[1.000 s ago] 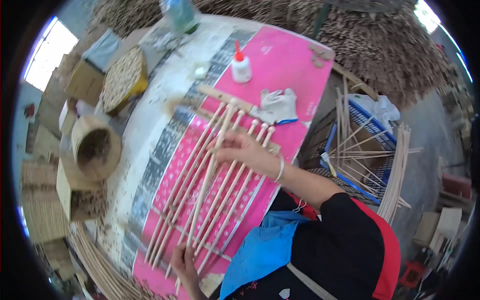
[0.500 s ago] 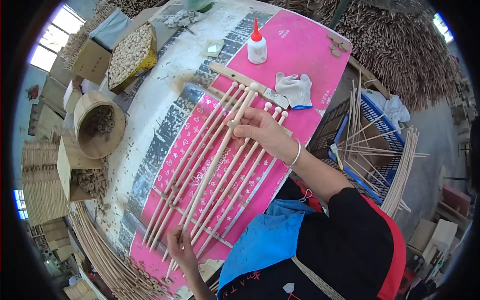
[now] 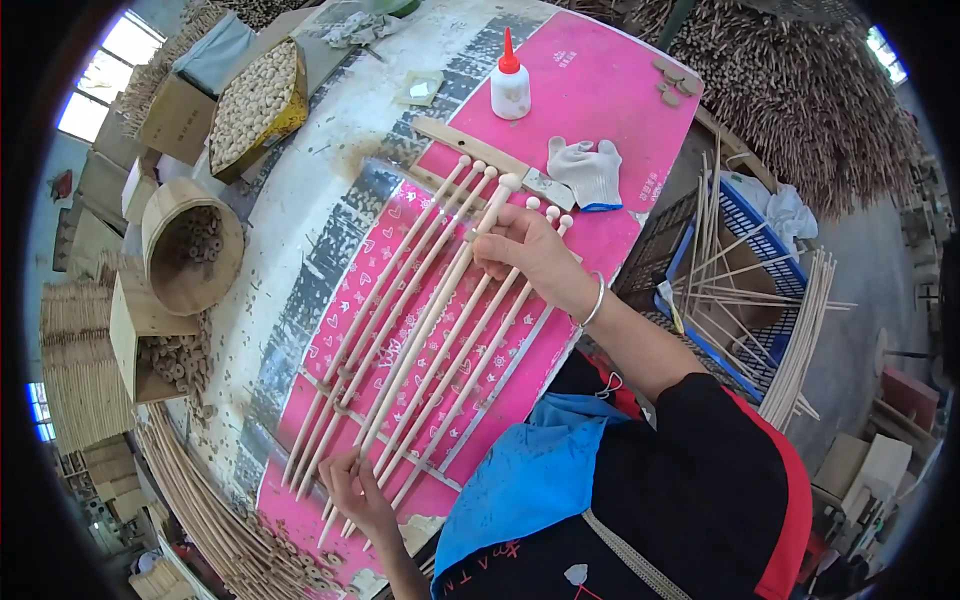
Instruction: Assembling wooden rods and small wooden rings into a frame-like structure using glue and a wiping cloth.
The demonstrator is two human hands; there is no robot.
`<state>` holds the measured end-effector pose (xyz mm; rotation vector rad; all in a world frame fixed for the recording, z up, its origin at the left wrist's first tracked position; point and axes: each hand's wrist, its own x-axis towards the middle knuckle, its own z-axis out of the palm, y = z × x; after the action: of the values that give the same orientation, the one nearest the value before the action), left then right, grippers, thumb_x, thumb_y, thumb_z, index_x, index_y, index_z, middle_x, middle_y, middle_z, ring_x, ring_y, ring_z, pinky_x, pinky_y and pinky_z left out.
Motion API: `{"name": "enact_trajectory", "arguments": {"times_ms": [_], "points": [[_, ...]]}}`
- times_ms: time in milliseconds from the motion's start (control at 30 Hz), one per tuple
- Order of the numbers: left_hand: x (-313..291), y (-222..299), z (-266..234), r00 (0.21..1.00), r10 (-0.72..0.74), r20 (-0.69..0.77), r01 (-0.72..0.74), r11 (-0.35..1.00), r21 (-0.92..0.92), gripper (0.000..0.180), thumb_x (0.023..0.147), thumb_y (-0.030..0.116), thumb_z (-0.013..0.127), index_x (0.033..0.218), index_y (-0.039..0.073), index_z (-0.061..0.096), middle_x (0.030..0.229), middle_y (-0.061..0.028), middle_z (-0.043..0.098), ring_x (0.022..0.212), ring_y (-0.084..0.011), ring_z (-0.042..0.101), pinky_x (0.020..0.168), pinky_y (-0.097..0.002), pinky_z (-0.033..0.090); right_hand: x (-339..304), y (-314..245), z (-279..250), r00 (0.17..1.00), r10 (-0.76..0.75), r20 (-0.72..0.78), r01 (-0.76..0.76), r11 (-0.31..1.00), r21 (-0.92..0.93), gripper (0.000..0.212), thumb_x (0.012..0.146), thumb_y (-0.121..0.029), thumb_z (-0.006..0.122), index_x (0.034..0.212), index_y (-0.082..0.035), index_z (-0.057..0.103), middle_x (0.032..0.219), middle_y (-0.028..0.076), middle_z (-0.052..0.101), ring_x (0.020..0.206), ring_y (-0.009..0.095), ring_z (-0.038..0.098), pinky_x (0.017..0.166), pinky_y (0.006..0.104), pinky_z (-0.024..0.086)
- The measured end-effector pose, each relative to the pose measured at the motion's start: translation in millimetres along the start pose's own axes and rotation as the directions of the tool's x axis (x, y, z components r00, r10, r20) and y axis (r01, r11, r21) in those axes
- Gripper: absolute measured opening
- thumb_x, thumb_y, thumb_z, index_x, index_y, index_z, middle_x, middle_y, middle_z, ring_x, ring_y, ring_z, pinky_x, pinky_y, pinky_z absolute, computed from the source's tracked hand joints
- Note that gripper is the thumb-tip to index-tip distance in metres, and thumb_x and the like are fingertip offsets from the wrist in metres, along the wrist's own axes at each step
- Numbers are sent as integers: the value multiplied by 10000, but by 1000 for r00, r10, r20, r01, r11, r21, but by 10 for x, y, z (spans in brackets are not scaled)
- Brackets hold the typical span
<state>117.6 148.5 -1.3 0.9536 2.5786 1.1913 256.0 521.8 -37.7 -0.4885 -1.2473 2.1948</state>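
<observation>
Several slim wooden sticks with ball ends [image 3: 400, 265] lie side by side on a slatted rack [image 3: 350, 412] over a pink patterned sheet. My right hand [image 3: 530, 252] pinches one ball-ended wooden stick [image 3: 428, 322] between thumb and fingers, just below its ball. Near the lower end of that same stick, my left hand [image 3: 357, 492] closes its thumb and fingers around it. The stick slants between both hands, over the others. Whether it touches the rack is hard to tell.
A white glue bottle [image 3: 510, 88] with a red tip stands beyond the rack, near a white glove [image 3: 587, 172]. A box of wooden balls [image 3: 255, 105] and a wooden bucket of rings [image 3: 160, 240] are on the left. A blue crate [image 3: 790, 290] with sticks is at right.
The ball end of the held stick has come down slightly toward the other sticks, my right hand with it. My left hand keeps its grip near the lower end. The view has shifted a little.
</observation>
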Motion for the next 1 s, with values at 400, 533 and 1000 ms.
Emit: {"name": "enact_trajectory", "arguments": {"times_ms": [400,533,1000], "points": [[-2,-1,36,1000,13,-4,-13,999,51,183,953,-79,611,1113,-27,685,1087,-137,567,999,-245,618,822,-345,580,-258,-454,-256,770,-633,-80,227,390,-892,298,770,-228,925,829,-78,674,826,40,651,772,140,658,635,292,468],[24,-13,72,999,28,23,-30,997,78,148,976,-66,610,1109,-30,663,1111,-120,565,1029,-226,613,845,-330,569,-141,-476,-180,784,-454,423,499,55,-865,412,754,-209,860,1138,-205,711,1359,10,621,1392,249,497,1178,524,323],[234,-73,466,999,53,-4,-53,996,78,198,906,-79,653,1091,-15,684,1076,-142,582,1013,-276,618,831,-373,538,201,-490,-670,810,-366,458,472,-57,-880,433,909,-357,751,1295,-160,728,1373,74,639,1357,284,532,1191,541,334]]}}
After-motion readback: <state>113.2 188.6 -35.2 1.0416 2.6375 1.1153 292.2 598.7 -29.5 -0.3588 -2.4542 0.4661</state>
